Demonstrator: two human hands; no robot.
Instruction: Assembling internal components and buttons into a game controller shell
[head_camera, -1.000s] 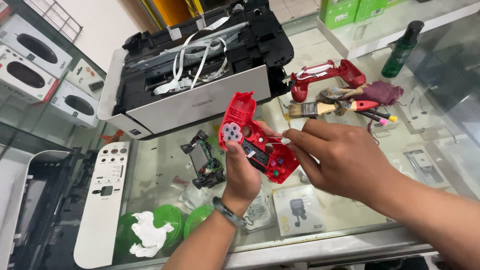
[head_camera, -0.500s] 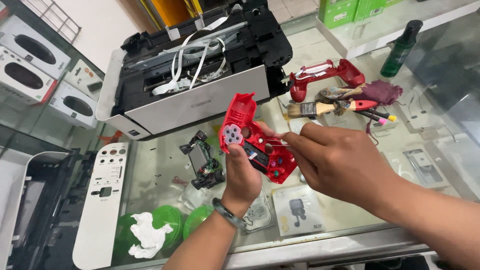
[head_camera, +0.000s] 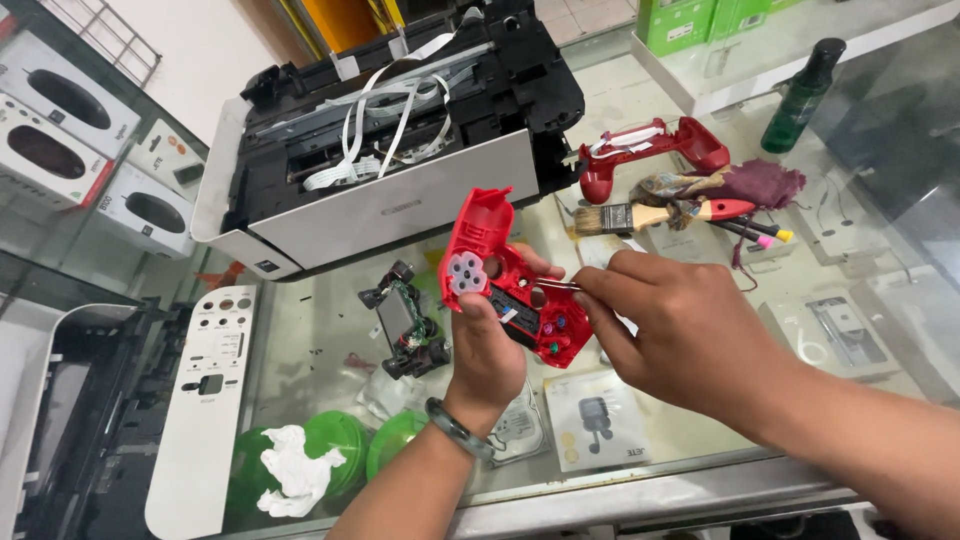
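The left hand (head_camera: 487, 345) grips a red shell (head_camera: 510, 280), the open half of a game controller, from below, thumb pressed on its white button pad, holding it up above the glass desk (head_camera: 700, 400). The right hand (head_camera: 680, 325) pinches a thin metal tool (head_camera: 553, 286), its tip inside the shell; what the tip touches is too small to tell. Left of the shell a circuit board (head_camera: 405, 320) lies on the desk. Behind the shell stands an opened printer (head_camera: 390, 150), white ribbon cables loose inside. Right of the shell lie a second red shell (head_camera: 650, 150), a brush (head_camera: 650, 214) and a purple cloth (head_camera: 755, 185). Left and below, green dishes (head_camera: 340, 450) hold crumpled white tissue (head_camera: 290, 470). The desk's lower edge cuts off both forearms.
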